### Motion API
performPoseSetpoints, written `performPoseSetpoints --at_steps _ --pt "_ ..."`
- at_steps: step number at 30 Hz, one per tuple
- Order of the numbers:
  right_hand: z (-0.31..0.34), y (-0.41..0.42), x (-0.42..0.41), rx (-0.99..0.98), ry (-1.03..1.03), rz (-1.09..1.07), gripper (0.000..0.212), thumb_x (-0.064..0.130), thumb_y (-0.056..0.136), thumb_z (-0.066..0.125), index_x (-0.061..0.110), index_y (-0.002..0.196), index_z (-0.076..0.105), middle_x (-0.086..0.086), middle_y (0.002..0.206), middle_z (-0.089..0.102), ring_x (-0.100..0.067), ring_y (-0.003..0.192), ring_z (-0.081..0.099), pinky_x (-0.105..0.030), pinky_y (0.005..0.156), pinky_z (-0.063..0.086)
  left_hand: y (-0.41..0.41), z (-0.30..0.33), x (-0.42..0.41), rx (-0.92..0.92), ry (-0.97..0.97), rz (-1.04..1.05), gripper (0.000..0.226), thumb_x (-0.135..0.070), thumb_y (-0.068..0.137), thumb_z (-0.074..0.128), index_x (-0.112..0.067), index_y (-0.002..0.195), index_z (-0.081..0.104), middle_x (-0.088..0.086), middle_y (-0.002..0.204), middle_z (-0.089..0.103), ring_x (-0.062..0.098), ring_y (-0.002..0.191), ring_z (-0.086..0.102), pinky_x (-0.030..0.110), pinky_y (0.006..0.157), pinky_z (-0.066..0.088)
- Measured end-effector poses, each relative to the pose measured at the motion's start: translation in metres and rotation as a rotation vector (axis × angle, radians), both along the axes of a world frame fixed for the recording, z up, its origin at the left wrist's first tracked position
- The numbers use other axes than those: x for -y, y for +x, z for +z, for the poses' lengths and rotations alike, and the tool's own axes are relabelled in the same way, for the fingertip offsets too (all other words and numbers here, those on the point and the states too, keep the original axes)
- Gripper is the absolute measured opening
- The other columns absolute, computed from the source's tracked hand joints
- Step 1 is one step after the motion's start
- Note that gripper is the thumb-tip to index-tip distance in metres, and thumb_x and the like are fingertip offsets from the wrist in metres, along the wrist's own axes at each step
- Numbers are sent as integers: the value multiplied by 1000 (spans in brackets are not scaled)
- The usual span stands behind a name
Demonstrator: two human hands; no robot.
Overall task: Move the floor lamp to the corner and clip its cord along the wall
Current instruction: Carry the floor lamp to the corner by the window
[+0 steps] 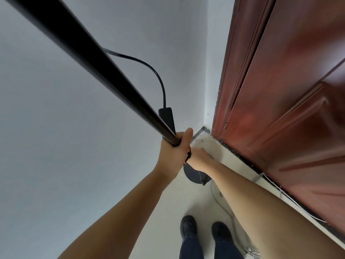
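The floor lamp's black pole [97, 71] stands in the floor's corner, between the grey wall [56, 146] and the red door [289, 90]. The left hand [175, 146] is wrapped tight around the pole; the right hand [200, 158] grips lower, its fingers hidden. The round base [194, 174] looks heavy and the rigid pole top-tall, so a low grip should steady it. The cord [149, 68] with its inline switch box [167, 116] hangs limp, easily bent. Room is tight: door frame right, the shoes [188, 226] close behind.
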State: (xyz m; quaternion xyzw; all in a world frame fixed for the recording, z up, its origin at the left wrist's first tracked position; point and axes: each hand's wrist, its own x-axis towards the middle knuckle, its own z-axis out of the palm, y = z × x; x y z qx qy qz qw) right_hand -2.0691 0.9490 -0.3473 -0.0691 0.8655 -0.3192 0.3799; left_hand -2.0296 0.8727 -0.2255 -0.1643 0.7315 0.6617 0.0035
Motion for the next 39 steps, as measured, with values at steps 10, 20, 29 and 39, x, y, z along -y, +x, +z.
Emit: performPoseSetpoints --at_steps 10,20,29,39 --pt "107 73 2 -73 -45 348 37 25 93 51 21 58 41 4 55 43 -11 50 42 -22 48 31 97 104 12 -25 64 234 55 -17 84 52 -26 33 32 -13 35 32 8 38 32 28 55 34" --pt "180 208 56 -96 -10 719 23 22 89 54 16 67 52 -1 66 54 -17 60 52 -26 59 41 263 170 50 -104 146 595 62 -9 86 51 -26 29 33 -13 33 32 8 34 32 26 53 36" --pt "203 397 140 -123 19 1064 16 18 81 54 11 66 55 -2 66 54 -16 56 49 -25 55 39 477 195 95 -149 127 907 62 -8 86 49 -25 29 31 -11 32 31 9 34 29 24 52 38" --pt "219 665 222 -102 -37 1395 18 12 78 53 11 60 51 -4 70 54 -18 60 48 -27 59 40 744 211 134 -171 123 1262 54 -9 86 49 -22 39 26 -8 34 27 15 41 23 32 59 32"
